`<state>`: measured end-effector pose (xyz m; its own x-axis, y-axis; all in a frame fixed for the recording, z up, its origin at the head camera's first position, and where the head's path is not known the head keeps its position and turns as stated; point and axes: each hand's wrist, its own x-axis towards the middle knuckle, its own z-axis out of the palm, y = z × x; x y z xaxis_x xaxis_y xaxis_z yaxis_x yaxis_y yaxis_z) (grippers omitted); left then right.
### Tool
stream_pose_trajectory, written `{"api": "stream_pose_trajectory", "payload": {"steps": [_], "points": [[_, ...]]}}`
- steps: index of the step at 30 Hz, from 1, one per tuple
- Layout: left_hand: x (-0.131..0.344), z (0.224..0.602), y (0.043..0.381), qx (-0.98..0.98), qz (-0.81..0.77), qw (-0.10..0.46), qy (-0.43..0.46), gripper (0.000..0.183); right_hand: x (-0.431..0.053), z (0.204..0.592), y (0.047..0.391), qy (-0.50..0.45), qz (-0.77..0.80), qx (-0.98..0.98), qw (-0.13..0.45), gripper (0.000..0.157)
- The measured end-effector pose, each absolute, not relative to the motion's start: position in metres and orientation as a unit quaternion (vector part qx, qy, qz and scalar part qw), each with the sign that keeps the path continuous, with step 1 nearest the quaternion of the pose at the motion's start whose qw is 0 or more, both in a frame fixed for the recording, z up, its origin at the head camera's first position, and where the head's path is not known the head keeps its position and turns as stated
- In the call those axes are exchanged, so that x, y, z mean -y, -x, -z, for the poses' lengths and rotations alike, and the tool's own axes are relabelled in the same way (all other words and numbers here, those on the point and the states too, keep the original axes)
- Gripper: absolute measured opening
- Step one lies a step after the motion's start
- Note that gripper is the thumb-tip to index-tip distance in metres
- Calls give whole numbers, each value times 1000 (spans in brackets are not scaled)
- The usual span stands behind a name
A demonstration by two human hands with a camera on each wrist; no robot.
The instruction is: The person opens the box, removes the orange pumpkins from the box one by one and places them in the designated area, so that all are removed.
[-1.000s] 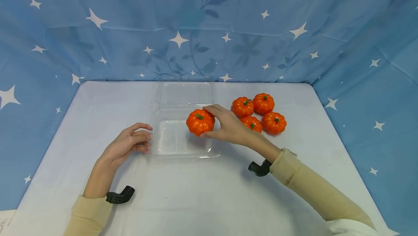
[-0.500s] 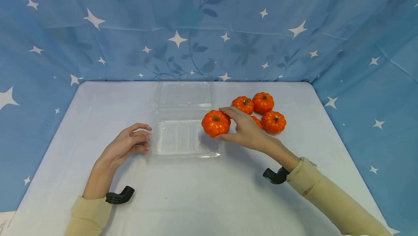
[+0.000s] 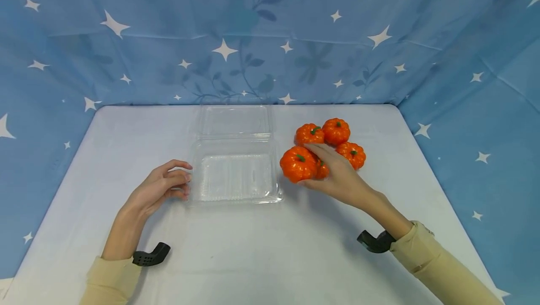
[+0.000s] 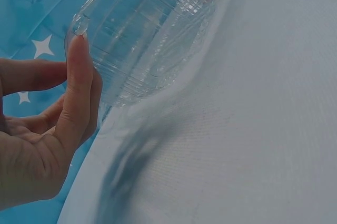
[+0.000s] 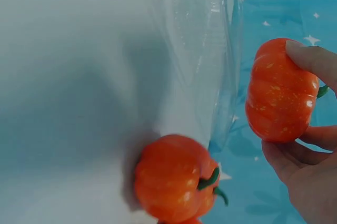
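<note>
A small orange toy pumpkin with a green stem is held between the thumb and fingers of my right hand. In the right wrist view the held pumpkin is up above the table, with another pumpkin below it. My left hand is at the left side of a clear plastic clamshell box, its fingers loosely bent. One fingertip meets the box rim in the left wrist view. The box lies with its lid folded back, and nothing shows inside it.
Several more pumpkins cluster right of the box on the white table; one is partly hidden behind the right hand. A blue star-patterned curtain rises along the table's back and sides. Both wrists wear black devices.
My right hand has carried the held pumpkin rightward, from over the box to beside the other pumpkins. My left hand has stayed at the box's left side.
</note>
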<state>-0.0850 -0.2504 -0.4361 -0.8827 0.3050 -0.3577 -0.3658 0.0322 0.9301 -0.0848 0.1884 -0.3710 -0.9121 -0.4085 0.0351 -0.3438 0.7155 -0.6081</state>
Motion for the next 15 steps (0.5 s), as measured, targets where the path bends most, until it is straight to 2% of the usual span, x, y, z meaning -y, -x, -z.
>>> {"api": "stream_pose_trajectory", "payload": {"steps": [15], "points": [[250,435,84,-675,-697,240,15,41,-243,381,60,182,301,-936,-6,77]]}}
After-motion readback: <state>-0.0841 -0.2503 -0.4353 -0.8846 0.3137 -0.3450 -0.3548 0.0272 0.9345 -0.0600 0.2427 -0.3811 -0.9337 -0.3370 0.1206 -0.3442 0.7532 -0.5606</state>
